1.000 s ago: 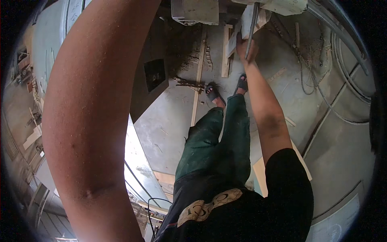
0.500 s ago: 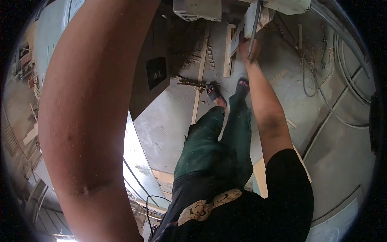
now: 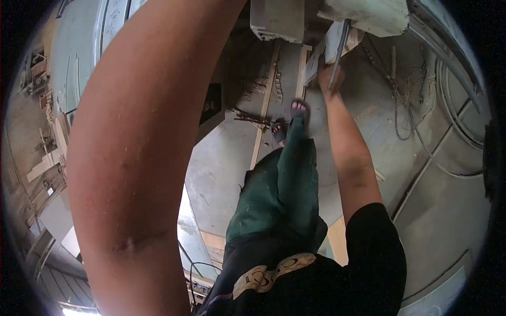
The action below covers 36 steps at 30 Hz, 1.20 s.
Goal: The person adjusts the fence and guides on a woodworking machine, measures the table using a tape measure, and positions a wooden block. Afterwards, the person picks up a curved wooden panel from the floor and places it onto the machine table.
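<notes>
My left arm (image 3: 129, 158), bare, fills the left side and runs up past the top edge; its hand lies outside the view. At the top right, my right hand (image 3: 334, 79) is closed at the near end of a pale wooden board (image 3: 333, 41), just below a whitish machine part (image 3: 366, 18). A thin grey rod or cable (image 3: 339, 57) passes in front of that hand and covers some of its fingers. The board's far end is hidden by the machine part.
A pale box-shaped part (image 3: 277, 20) hangs at the top. Long wooden strips (image 3: 258, 143) and sticks (image 3: 247, 117) lie on the floor by my feet. Hoses (image 3: 457, 129) coil at the right. A dark-panelled cabinet (image 3: 212, 105) stands behind my left arm.
My left arm and the machine parts have shifted right in the picture. My right foot has stepped left, close to the other. The right hand stays at the board, slightly lower in view.
</notes>
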Motion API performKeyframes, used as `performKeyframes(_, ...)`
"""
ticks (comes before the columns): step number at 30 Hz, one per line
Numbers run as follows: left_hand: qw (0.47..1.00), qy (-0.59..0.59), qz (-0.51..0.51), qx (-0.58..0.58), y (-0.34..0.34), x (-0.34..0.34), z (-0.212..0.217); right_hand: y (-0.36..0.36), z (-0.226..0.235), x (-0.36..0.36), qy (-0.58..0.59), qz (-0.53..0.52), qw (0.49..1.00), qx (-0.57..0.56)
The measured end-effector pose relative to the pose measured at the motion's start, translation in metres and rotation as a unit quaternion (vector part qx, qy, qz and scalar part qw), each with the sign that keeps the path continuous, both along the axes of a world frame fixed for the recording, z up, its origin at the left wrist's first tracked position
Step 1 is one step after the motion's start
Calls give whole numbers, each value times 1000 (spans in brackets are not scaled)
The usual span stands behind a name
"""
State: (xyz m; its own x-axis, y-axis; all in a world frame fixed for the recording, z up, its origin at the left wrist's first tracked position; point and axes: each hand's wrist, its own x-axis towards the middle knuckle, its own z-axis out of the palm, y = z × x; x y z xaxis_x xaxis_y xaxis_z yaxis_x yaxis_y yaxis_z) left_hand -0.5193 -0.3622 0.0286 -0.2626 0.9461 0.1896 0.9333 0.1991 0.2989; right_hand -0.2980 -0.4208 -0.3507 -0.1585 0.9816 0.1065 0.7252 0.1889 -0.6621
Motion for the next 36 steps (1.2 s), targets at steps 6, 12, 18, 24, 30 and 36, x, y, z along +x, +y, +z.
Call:
performKeyframes(6,996,11,-73,-52,36,14,-3,42,-72,77,-140,-38,989,14)
performKeyframes(12,999,26,28,-32,4,-14,-25,-25,4,-9,9,-19,991,-128)
performKeyframes(18,1000,12,-5,-1,20,-9,-24,-2,-23,13,-43,-47,996,-60)
performKeyframes(24,999,34,-26,0,21,-20,-28,-7,-22,5,12,-10,997,-81)
performKeyframes(30,998,-54,14,32,25,-3,-29,-3,-31,18,-27,-64,997,-16)
performKeyframes(36,994,-43,29,94,45,-34,-42,6,-27,15,18,-5,982,-187)
